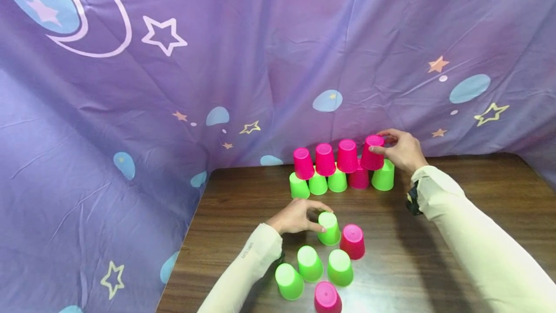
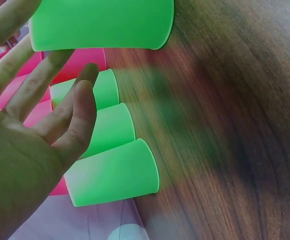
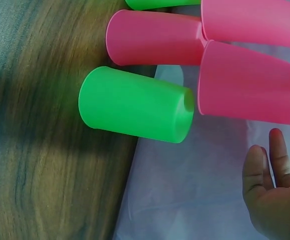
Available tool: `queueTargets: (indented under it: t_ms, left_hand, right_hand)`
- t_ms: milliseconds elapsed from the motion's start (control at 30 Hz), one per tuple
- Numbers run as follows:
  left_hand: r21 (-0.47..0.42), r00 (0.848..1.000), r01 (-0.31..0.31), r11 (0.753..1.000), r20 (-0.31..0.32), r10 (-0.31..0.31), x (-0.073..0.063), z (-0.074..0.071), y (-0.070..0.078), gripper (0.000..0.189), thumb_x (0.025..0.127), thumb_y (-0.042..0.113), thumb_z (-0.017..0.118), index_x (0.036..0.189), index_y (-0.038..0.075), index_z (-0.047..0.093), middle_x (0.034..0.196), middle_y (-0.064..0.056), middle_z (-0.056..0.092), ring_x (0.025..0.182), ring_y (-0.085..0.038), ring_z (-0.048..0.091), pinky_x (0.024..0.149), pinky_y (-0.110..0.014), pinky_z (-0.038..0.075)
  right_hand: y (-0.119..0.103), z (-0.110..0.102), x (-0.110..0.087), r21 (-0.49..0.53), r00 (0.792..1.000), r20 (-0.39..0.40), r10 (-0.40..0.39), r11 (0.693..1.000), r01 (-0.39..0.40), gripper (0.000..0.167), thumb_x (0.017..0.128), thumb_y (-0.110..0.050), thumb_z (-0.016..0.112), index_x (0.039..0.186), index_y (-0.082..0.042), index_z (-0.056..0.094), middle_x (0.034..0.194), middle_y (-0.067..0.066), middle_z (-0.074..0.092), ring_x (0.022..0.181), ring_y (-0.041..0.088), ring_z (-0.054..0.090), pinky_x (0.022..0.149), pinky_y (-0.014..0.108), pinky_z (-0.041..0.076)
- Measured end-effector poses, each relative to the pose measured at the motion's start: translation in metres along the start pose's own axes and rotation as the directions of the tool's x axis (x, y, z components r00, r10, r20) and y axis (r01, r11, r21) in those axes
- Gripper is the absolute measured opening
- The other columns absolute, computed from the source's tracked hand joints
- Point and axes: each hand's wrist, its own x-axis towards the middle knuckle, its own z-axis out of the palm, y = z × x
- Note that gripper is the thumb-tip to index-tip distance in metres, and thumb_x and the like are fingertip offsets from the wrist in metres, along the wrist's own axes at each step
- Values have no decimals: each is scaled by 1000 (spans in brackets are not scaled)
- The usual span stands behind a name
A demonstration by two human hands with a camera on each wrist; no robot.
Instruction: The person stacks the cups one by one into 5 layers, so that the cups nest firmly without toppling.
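Observation:
My right hand [image 1: 401,151] pinches an upside-down pink cup [image 1: 372,153] at the right end of an upper row. In the right wrist view, that pink cup [image 3: 252,82] is slightly apart from the green cup [image 3: 135,105] below it. Three more pink cups [image 1: 325,159] stand upside down on a bottom row of green cups [image 1: 318,185] and one pink cup [image 1: 358,177]. Nearer the front, my left hand [image 1: 297,216] holds an upside-down green cup [image 1: 329,230] between thumb and fingers. The left wrist view shows this green cup [image 2: 100,25] close up.
Loose upside-down cups stand at the front of the wooden table [image 1: 234,206]: several green, such as a green cup [image 1: 289,282], plus a pink cup [image 1: 352,242] and another pink cup [image 1: 327,297]. A purple patterned cloth [image 1: 278,62] hangs right behind the stacked rows.

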Motion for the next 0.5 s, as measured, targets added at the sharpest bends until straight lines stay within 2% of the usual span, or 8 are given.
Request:
queueTargets:
  t_ms: [267, 500]
  left_hand:
    - [-34, 1000, 6, 999, 27, -5, -2, -1, 0, 53, 80, 18, 85, 129, 18, 66, 122, -2, 73, 103, -9, 71, 93, -29, 59]
    - [1, 1000, -3, 1000, 13, 3, -2, -1, 1, 49, 80, 18, 85, 126, 19, 68, 120, 2, 73, 100, -5, 70, 91, -24, 59]
  right_hand:
    - [5, 5, 1, 10, 1000, 20, -13, 1000, 13, 53, 83, -34, 81, 124, -4, 65, 112, 28, 71, 102, 39, 69, 80, 34, 50]
    - [9, 6, 3, -3, 1000, 17, -1, 1000, 1, 55, 83, -34, 81, 126, -5, 65, 113, 28, 71, 102, 40, 68, 80, 35, 48]
